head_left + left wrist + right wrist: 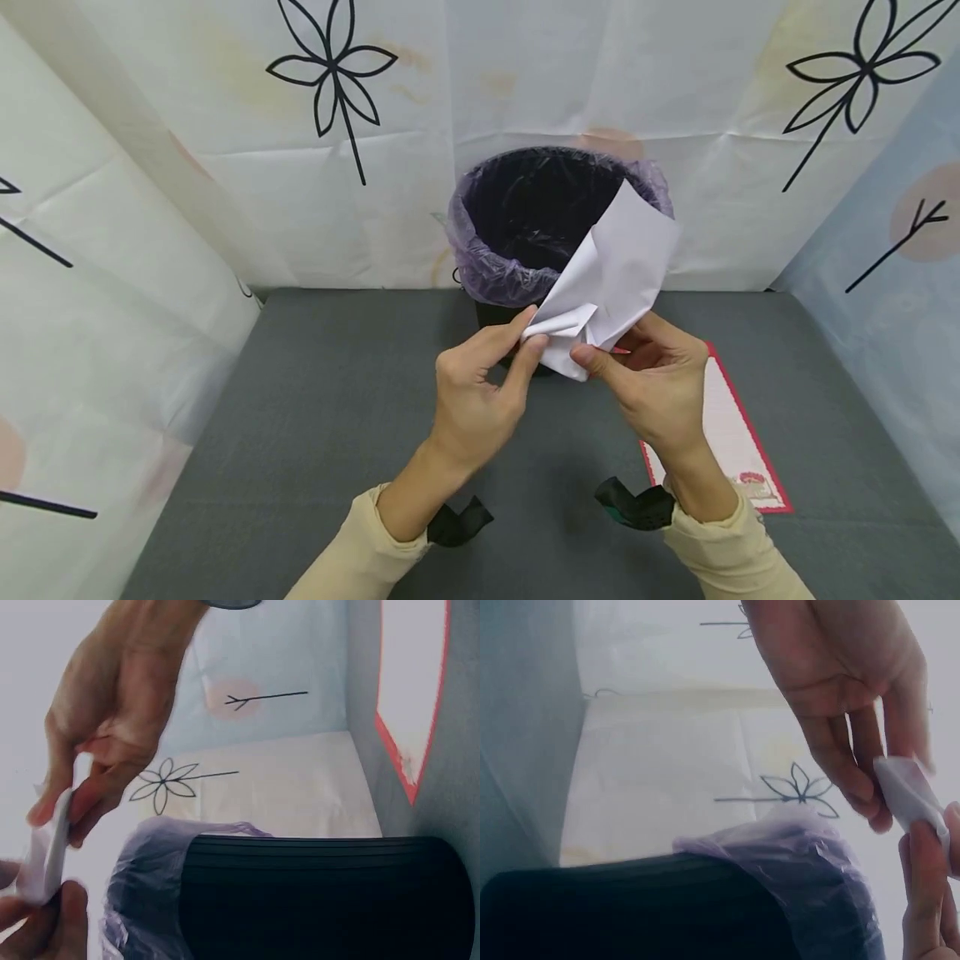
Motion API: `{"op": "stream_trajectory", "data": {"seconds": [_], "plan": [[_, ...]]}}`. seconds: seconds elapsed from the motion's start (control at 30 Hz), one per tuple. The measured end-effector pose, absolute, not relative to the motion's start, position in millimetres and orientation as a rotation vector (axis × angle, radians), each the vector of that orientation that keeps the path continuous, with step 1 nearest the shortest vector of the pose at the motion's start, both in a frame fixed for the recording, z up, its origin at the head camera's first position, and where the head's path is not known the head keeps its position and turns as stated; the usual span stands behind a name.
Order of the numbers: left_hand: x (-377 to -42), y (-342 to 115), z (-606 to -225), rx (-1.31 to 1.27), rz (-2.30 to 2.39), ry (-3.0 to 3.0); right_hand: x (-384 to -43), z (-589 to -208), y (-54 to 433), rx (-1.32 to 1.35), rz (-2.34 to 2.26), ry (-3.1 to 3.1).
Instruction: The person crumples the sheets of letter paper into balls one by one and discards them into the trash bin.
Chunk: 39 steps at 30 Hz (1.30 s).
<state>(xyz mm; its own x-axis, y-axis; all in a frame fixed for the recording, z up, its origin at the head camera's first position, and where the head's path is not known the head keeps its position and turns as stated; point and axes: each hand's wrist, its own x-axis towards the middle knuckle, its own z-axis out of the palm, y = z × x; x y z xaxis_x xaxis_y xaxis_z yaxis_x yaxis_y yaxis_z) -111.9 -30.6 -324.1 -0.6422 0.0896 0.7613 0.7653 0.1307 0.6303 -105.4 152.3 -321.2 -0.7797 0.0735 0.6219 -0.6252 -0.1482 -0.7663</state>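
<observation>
A white sheet of paper (630, 250), creased and folded over at its lower end, is held between both hands in front of the bin's mouth. My left hand (480, 392) pinches its lower left corner between thumb and fingers. With thumb on top and fingers behind, my right hand (660, 383) pinches the lower right edge. A small bit of red shows by the right fingers; what it belongs to is hidden. In the left wrist view the paper (49, 855) appears edge-on between the two hands, and the right wrist view also shows the folded paper (907, 787) between fingertips.
Behind the paper stands a black bin (322, 900) lined with a purple plastic bag (487, 267). A red-bordered white sheet (735, 425) lies on the grey table (315, 433) by the right forearm. Cloth walls (225, 125) with flower drawings enclose the back and sides.
</observation>
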Motion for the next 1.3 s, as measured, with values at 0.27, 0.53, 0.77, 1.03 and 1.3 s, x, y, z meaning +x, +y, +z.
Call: {"op": "stream_trajectory", "data": {"seconds": [0.27,0.53,0.77,1.03,1.3], "plan": [[-120,-53,-318,-0.854,-2.57,-1.761,-103,-320,160,0.668,2.108,-1.742],[-122,-56,-316,-1.161,-2.57,-1.874,-101,-320,159,0.832,2.057,-1.839],[-119,-57,-316,-1.129,-2.437,-1.892,-101,-316,159,0.909,1.997,-1.844],[-119,-53,-317,-0.966,-2.647,-1.745,-102,-317,155,0.982,2.146,-1.697],[-115,-53,-312,-0.661,-2.801,-1.76,-97,-314,157,1.05,2.099,-1.758]]}}
